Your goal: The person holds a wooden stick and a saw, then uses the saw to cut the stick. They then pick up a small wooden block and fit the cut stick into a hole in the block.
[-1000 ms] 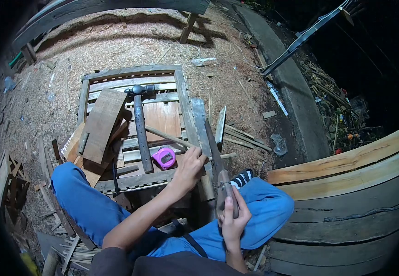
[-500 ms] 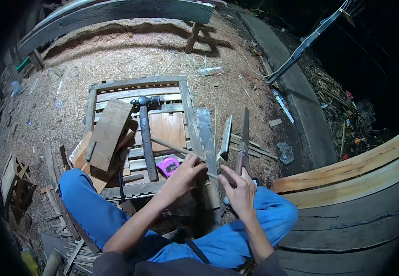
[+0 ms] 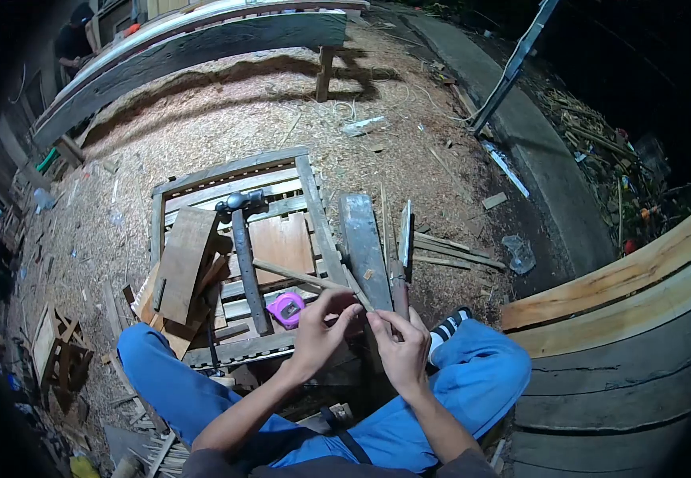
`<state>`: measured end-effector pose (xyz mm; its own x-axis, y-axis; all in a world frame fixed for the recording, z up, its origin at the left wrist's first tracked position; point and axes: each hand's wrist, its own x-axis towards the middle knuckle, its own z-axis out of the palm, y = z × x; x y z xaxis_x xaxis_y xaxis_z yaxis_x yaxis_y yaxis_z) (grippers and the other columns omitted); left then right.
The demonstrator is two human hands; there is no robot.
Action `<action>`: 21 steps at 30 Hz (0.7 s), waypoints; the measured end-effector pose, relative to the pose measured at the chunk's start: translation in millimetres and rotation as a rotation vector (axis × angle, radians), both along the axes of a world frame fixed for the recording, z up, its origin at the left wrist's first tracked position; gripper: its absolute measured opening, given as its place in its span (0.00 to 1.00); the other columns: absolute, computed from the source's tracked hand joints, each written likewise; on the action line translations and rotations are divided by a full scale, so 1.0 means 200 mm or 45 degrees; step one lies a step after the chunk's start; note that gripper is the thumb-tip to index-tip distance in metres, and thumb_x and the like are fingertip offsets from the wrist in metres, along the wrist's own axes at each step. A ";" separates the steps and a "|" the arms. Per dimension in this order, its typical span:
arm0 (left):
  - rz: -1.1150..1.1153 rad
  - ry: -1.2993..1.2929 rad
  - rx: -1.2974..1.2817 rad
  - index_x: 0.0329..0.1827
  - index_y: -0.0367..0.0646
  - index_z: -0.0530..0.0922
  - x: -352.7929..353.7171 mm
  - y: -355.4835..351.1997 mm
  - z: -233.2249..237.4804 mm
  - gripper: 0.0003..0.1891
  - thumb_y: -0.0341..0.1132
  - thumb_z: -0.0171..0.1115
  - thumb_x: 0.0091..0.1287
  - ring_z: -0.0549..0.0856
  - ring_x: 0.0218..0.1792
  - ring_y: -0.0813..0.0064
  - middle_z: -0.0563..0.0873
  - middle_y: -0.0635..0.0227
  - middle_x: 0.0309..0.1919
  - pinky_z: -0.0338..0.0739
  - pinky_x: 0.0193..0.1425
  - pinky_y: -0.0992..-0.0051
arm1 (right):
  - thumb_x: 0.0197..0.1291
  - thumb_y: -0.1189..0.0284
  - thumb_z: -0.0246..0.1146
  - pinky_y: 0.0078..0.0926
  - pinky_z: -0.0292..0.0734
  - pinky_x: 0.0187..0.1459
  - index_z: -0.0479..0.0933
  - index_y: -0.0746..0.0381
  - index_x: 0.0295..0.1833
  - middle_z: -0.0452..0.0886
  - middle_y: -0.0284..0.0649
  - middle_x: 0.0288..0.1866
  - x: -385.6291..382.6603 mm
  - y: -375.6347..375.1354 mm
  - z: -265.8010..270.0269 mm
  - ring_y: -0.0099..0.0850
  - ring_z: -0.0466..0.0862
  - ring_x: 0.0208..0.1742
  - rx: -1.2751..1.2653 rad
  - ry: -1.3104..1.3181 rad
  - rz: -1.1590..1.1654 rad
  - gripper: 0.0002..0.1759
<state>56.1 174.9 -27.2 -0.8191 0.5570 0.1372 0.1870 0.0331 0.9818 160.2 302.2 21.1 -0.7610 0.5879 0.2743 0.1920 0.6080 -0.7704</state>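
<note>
My left hand (image 3: 323, 331) pinches a thin wooden stick (image 3: 293, 275) between thumb and fingers; the stick points up and left over the slatted crate. My right hand (image 3: 403, 344) is closed around the lower end of a long knife's brown handle (image 3: 399, 293). Its thumb and forefinger meet at the tip of a short thin sliver of wood (image 3: 358, 288), close to my left fingertips. The knife's blade is hard to separate from the wood behind it. Left of my left hand, a pink tape measure (image 3: 285, 310) and a hammer (image 3: 247, 267) lie on the crate (image 3: 303, 179).
A wooden block (image 3: 186, 263) rests on the crate's left side. Beside the crate stands a grey board (image 3: 361, 239). Long planks (image 3: 608, 291) lie at the right. A person (image 3: 74, 44) is behind the long bench (image 3: 202, 49), top left. Shavings cover the ground.
Both hands have drawn nearer my body and tilted. The knife has shifted left and now shows less blade. The sliver now stands out between the hands. A person has come into view top left.
</note>
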 end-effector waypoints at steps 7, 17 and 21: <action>0.014 -0.245 0.164 0.61 0.32 0.82 0.04 0.04 0.08 0.15 0.27 0.69 0.74 0.89 0.51 0.77 0.91 0.63 0.51 0.85 0.56 0.75 | 0.67 0.71 0.72 0.38 0.80 0.40 0.89 0.65 0.53 0.86 0.50 0.40 0.02 -0.05 -0.09 0.46 0.88 0.40 0.092 -0.066 0.094 0.12; -0.052 0.857 -0.309 0.57 0.32 0.81 -0.07 -0.04 -0.07 0.22 0.19 0.63 0.55 0.80 0.55 0.51 0.80 0.51 0.50 0.78 0.59 0.58 | 0.75 0.73 0.63 0.38 0.82 0.48 0.73 0.69 0.75 0.90 0.52 0.52 0.12 -0.13 -0.04 0.38 0.91 0.46 -0.077 0.126 -0.139 0.26; -0.041 1.104 -0.517 0.55 0.35 0.81 -0.06 0.00 -0.11 0.21 0.24 0.65 0.56 0.79 0.57 0.55 0.80 0.54 0.52 0.75 0.61 0.62 | 0.75 0.72 0.63 0.31 0.81 0.48 0.67 0.68 0.79 0.88 0.46 0.48 0.18 -0.22 0.04 0.31 0.86 0.43 -0.356 0.090 -0.300 0.30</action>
